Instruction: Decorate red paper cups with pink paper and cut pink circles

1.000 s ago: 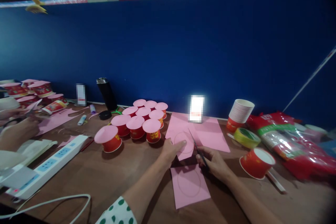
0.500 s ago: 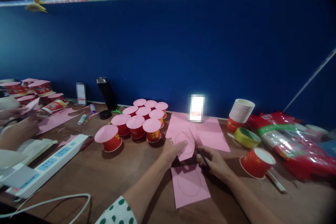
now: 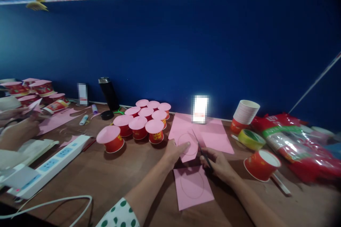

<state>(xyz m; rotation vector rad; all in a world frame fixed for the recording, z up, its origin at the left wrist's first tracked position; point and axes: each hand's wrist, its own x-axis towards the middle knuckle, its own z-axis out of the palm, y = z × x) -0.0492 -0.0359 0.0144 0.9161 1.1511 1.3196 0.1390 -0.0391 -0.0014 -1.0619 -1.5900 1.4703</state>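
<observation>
My left hand (image 3: 174,151) pinches a pink paper piece (image 3: 189,148) with a drawn circle, held just above the brown table (image 3: 119,177). My right hand (image 3: 217,163) grips dark scissors (image 3: 201,148), whose blades reach into that paper along the circle's right side. A second pink sheet (image 3: 192,186) with a pencilled circle lies flat below both hands. More pink sheets (image 3: 213,136) lie behind them. A cluster of upturned red cups with pink paper tops (image 3: 145,122) stands to the left of my left hand.
A red cup (image 3: 261,165) lies tipped at the right, near a yellow-green tape roll (image 3: 250,139), a stack of cups (image 3: 243,115) and red plastic bags (image 3: 293,142). A white power strip (image 3: 50,161), a black flask (image 3: 109,94) and another person's hand (image 3: 16,133) are at the left.
Almost nothing differs: both hands stay on the paper and scissors, with only a slight shift of the view.
</observation>
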